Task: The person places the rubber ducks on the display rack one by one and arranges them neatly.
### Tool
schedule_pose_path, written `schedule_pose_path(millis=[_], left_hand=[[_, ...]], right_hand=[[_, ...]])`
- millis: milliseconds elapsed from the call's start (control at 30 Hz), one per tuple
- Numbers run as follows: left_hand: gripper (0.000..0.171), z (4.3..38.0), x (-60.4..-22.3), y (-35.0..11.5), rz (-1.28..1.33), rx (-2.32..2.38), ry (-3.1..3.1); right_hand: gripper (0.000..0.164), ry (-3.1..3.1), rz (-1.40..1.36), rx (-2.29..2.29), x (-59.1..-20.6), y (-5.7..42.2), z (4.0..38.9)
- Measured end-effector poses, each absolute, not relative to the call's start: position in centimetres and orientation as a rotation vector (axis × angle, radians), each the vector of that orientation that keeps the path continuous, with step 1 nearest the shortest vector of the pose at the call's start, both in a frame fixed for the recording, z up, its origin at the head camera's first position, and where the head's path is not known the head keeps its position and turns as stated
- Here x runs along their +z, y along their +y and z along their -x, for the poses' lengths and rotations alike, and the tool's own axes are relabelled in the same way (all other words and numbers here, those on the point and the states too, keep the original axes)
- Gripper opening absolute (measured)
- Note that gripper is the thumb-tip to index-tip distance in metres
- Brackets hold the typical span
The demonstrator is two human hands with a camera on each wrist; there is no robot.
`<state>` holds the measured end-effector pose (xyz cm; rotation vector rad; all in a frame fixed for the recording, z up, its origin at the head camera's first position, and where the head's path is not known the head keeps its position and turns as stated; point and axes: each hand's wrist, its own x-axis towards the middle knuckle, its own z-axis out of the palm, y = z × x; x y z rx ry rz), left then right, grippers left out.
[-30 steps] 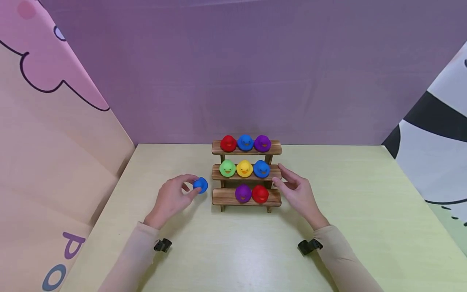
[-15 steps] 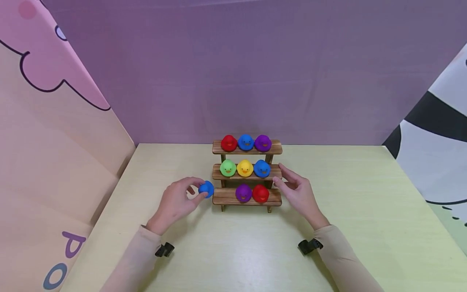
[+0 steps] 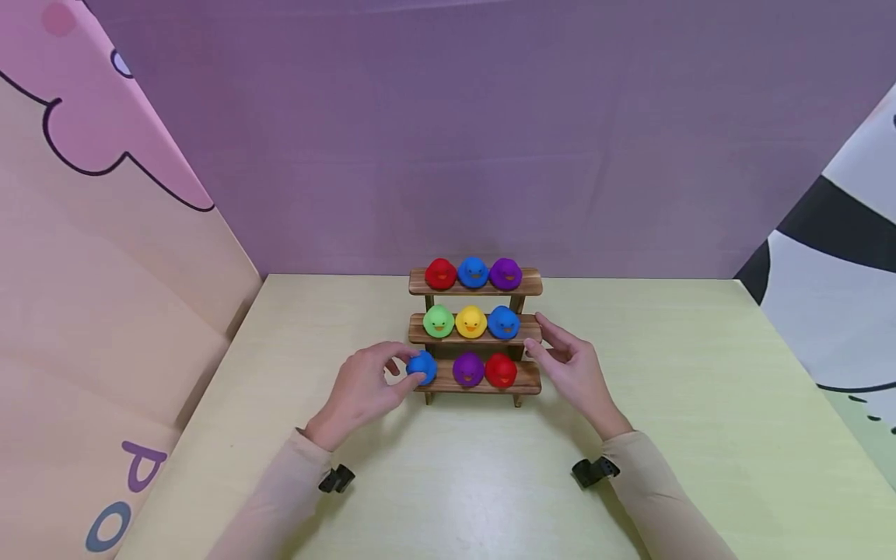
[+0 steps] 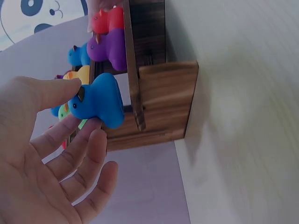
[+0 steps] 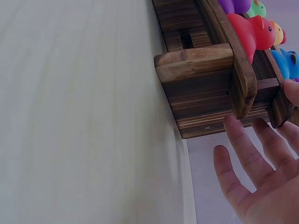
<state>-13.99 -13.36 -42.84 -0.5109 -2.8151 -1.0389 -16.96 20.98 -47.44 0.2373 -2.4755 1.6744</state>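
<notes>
My left hand (image 3: 365, 386) pinches a blue rubber duck (image 3: 423, 365) between thumb and fingers at the left end of the bottom step of a wooden three-step display stand (image 3: 439, 386). In the left wrist view the blue duck (image 4: 103, 100) is close over that step, its base toward the board. Beside it on the same step sit a purple duck (image 3: 468, 370) and a red duck (image 3: 501, 371). With thumb and forefinger, my right hand (image 3: 575, 375) grips the right end of the middle step; its other fingers (image 5: 247, 151) are spread below.
On the middle step stand green (image 3: 439, 321), yellow (image 3: 471, 321) and blue ducks (image 3: 503, 323). Red (image 3: 441, 274), blue (image 3: 473, 272) and purple ducks (image 3: 505, 274) line the top step. A purple backdrop (image 3: 448, 140) rises behind the pale table (image 3: 462, 482).
My left hand has moved right with the blue duck, from beside the stand to over the left end of the bottom step. The right hand has stayed in place.
</notes>
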Motion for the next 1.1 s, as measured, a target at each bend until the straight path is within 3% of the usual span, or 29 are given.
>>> schedule_pose_path(millis=[1100], left_hand=[[0.031,14.2,-44.4,-10.5,0.511,-1.019,-2.764]], right_hand=[[0.058,-2.476,-0.241,1.686,-47.3,20.9,16.9]])
